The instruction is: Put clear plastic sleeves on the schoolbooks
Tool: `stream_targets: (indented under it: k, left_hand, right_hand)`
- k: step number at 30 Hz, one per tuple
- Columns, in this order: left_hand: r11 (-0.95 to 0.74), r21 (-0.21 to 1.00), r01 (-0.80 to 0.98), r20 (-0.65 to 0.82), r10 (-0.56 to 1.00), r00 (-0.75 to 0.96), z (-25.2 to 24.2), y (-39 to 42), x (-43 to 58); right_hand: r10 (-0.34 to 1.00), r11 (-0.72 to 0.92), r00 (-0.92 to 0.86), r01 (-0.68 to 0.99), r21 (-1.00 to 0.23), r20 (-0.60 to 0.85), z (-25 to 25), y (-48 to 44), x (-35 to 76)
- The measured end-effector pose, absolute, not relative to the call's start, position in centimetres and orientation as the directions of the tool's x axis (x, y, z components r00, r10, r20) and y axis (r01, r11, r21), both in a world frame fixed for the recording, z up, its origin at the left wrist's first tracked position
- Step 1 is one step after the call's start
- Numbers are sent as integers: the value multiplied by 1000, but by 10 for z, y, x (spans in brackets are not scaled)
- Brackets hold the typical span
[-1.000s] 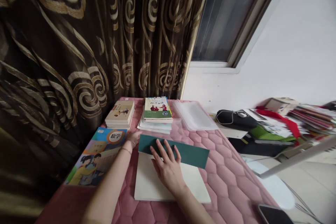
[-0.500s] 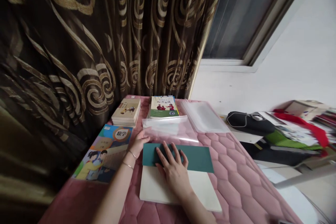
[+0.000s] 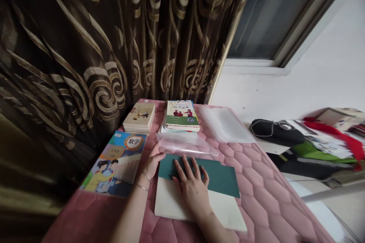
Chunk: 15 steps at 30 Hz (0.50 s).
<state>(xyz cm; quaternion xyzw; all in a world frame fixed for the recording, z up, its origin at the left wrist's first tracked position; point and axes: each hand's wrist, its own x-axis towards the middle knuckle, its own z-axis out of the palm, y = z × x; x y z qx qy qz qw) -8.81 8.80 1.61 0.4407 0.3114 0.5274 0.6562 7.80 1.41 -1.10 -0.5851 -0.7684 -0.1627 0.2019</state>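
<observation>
Evidently the thing in hand is a book [image 3: 168,201] with cream pages and a dark green panel [image 3: 225,176]; it lies flat on the pink quilted top of the table [image 3: 256,197], nearest the person, the panel across its far part. The right hand [image 3: 194,193] rests palm-down over it, fingers spread apart, their tips on the green panel. The left hand [image 3: 152,165] is at the book's far left corner, its fingers close to one another by the left end of a clear plastic film [image 3: 188,144]; I cannot tell whether they pinch it. The film's visible part is just beyond the panel, partly raised and creased by the look of it.

The book probably has a little weight and keeps its place under a flat palm; its block looks fairly firm, while the panel should bend easily and is best pressed near its middle or taken by an outer edge. The film is likely light, limp and slippery, quick to wrinkle, so a corner or edge suits a light pinch.

Left of the book lies an illustrated textbook [image 3: 114,167]. Farther back sit a beige book stack [image 3: 138,117], a second stack [image 3: 182,115] topped by a green-and-white cover, and clear plastic sheets [image 3: 230,123]. Behind hangs a brown patterned curtain [image 3: 171,26].
</observation>
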Motion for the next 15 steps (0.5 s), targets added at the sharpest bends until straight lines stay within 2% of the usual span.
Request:
stream_targets:
  k: [15]
  left_hand:
    - [25,922,-386,69,971,229,15,87,-84]
  right_hand:
    - [831,276,-233,961,-11,505,-10,18,78]
